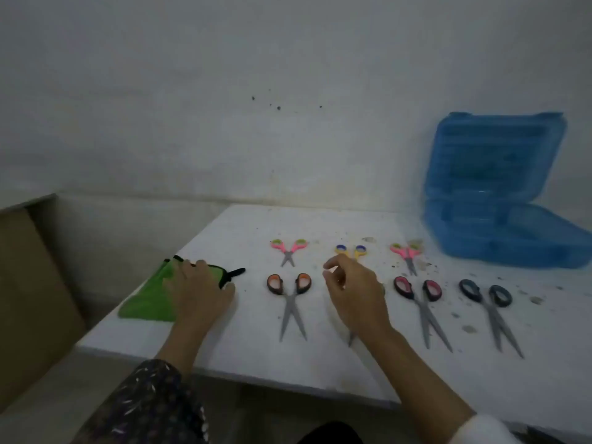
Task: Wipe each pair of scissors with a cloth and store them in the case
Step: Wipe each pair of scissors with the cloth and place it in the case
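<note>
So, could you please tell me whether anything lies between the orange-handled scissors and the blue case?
Yes: between the orange-handled scissors and the blue case are the right hand, the large pink-handled scissors and the dark-handled scissors.

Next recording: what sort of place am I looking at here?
Probably a bare, makeshift work corner, not a fitted workshop: a plain white table flecked with debris against a stained wall, a cardboard box at its left, and an open blue case on the table.
</note>
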